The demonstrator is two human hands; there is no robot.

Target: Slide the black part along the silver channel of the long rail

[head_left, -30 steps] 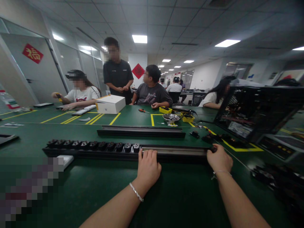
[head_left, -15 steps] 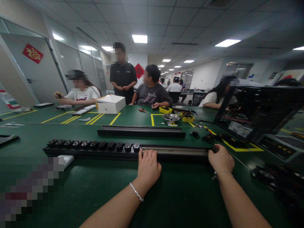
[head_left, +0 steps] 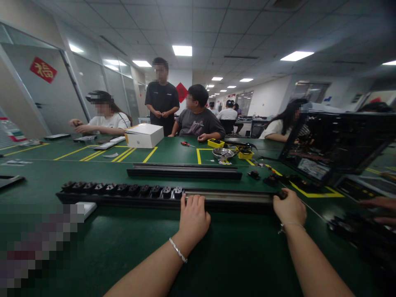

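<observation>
Your left hand (head_left: 193, 218) rests with fingers curled over the rail (head_left: 167, 195) at its middle; your right hand (head_left: 290, 208) grips the rail's right end on the desk (head_left: 130, 243).

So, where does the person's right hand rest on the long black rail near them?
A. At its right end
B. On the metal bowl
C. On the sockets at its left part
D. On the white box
A: the right hand sits at the right end of the long black rail, while the left hand rests near its middle.
</observation>
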